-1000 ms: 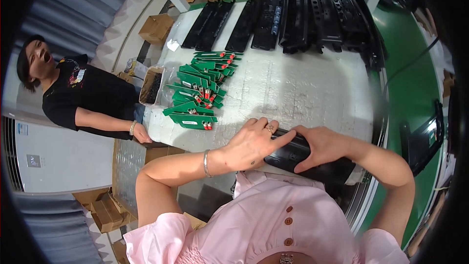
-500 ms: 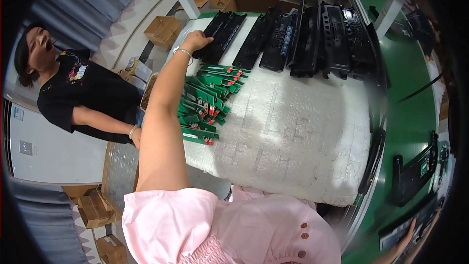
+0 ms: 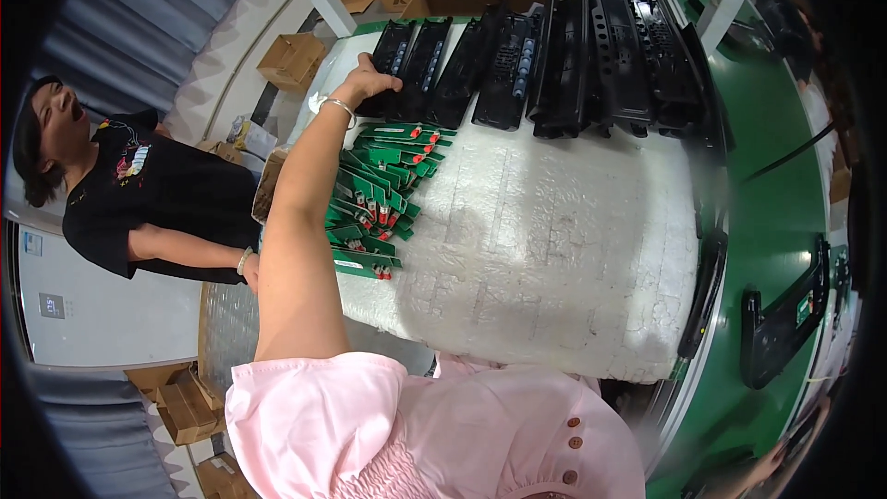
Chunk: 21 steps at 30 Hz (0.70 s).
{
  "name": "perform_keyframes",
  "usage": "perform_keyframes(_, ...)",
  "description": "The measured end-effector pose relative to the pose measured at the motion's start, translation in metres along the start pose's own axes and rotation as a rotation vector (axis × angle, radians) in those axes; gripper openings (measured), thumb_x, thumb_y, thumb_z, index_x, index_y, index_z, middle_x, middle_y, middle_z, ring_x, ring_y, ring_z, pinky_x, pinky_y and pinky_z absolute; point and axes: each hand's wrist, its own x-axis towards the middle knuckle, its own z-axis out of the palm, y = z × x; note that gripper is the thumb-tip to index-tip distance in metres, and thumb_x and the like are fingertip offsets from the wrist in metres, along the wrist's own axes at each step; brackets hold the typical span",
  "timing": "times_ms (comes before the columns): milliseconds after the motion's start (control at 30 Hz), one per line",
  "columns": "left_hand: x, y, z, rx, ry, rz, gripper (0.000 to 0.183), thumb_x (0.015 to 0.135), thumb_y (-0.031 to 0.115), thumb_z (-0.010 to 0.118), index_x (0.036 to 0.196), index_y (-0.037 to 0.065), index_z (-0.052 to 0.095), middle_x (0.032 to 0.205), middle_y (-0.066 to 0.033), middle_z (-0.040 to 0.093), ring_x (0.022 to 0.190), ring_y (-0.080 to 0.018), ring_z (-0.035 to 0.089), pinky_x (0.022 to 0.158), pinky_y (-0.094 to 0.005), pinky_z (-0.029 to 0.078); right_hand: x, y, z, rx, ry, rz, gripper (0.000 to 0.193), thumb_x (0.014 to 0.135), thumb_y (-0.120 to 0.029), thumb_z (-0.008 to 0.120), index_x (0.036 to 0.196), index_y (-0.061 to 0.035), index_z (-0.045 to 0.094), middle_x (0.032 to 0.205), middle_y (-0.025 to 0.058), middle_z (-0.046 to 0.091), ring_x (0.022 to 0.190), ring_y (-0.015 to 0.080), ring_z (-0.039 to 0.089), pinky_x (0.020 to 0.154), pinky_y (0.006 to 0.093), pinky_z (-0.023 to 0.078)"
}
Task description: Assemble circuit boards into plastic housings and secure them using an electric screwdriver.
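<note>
My left arm stretches up across the left side of the padded table, a bangle at the wrist. My left hand is closed at the near end of the leftmost black plastic panel, its thumb on the panel's left side; the fingertips are partly hidden. Small blue parts show along that panel. Beside it lies a second long black panel, then a third. Just below the hand spreads a loose pile of green circuit boards with red and white connectors. My right hand is out of view.
More black panels line the far side of the white padded table top. To the right runs a green bench with a black housing and another person's blurred hand. Someone in a black shirt stands at left, near cardboard boxes.
My left hand stays at the leftmost panel, its thumb now raised apart. Blue parts now show on that panel, and the second panel sits closer to the third. The view has shifted slightly.
</note>
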Motion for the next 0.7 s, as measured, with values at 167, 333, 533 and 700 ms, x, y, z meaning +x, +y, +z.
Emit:
perform_keyframes(167, -0.009, 0.014, -0.007, -0.166, 0.023, -0.058, 0.098, 0.047, 0.029, 0.073, 0.123, -0.003, 0.02, 0.107, -0.0208, 0.05, 0.098, -0.0277, 0.05, 0.085, -0.0304, 0.039, -0.153, -0.378, 0.099, 0.692, -0.637, -0.423, 0.039, 0.084, -0.015, 0.051, 0.12, -0.004, 0.044, 0.109, 0.0084, 0.052, 0.1, 0.0147, 0.049, 0.086, 0.0252, 0.037)
perform_keyframes(333, -0.071, 0.013, -0.052, -0.473, 0.153, 0.099, 0.088, 0.055, 0.024, 0.074, 0.125, 0.005, 0.025, 0.104, -0.0179, 0.051, 0.092, -0.023, 0.052, 0.082, -0.03, 0.041, -0.327, -0.605, 0.14, 0.733, -1.188, -1.228, 0.03, 0.073, -0.005, 0.055, 0.103, -0.0042, 0.055, 0.082, 0.0038, 0.06, 0.077, 0.0104, 0.056, 0.066, 0.0231, 0.042)
perform_keyframes(533, -0.257, 0.085, -0.046, -0.503, -0.128, 0.464, 0.077, 0.06, 0.022, 0.074, 0.123, 0.007, 0.032, 0.112, -0.0162, 0.046, 0.103, -0.0214, 0.046, 0.088, -0.032, 0.036, -0.409, -0.773, 0.278, 0.531, -0.901, -1.618, 0.015, 0.069, -0.01, 0.051, 0.079, -0.0034, 0.06, 0.081, 0.0188, 0.06, 0.08, 0.0341, 0.057, 0.067, 0.038, 0.047)
perform_keyframes(700, -0.358, 0.08, 0.03, -0.501, -0.361, 0.357, 0.076, 0.061, 0.021, 0.072, 0.123, 0.007, 0.031, 0.113, -0.0206, 0.044, 0.105, -0.0334, 0.044, 0.091, -0.0373, 0.034, -0.456, -0.839, 0.342, 0.341, -1.206, -1.357, 0.014, 0.066, -0.009, 0.052, 0.072, -0.0035, 0.063, 0.076, 0.0187, 0.062, 0.079, 0.0315, 0.06, 0.069, 0.0377, 0.048)
